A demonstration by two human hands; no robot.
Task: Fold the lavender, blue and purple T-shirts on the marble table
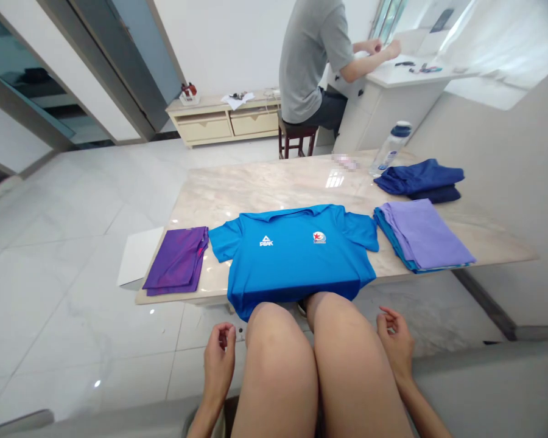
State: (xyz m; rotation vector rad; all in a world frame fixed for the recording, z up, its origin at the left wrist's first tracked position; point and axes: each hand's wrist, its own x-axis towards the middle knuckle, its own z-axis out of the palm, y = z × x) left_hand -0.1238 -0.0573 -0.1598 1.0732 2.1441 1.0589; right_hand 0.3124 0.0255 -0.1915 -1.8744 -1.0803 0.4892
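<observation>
A blue short-sleeved polo shirt (296, 258) lies spread face up on the marble-look table, its collar towards the far side. White PEAK lettering and a round emblem mark its chest, and the hem hangs over the near edge by my knees. Beside my left knee, my left hand (219, 359) is held loosely curled and empty, below the table edge. My right hand (396, 344) hangs outside my right knee, fingers slightly bent and apart, holding nothing. Neither hand touches the shirt.
Folded purple cloth (176, 258) lies at the table's (237, 182) left end. To the right are a folded lilac and blue pile (429, 234), crumpled navy cloth (420, 179) and a clear bottle (393, 149). Beyond, a person in grey (310, 61) sits at a white counter (406, 76).
</observation>
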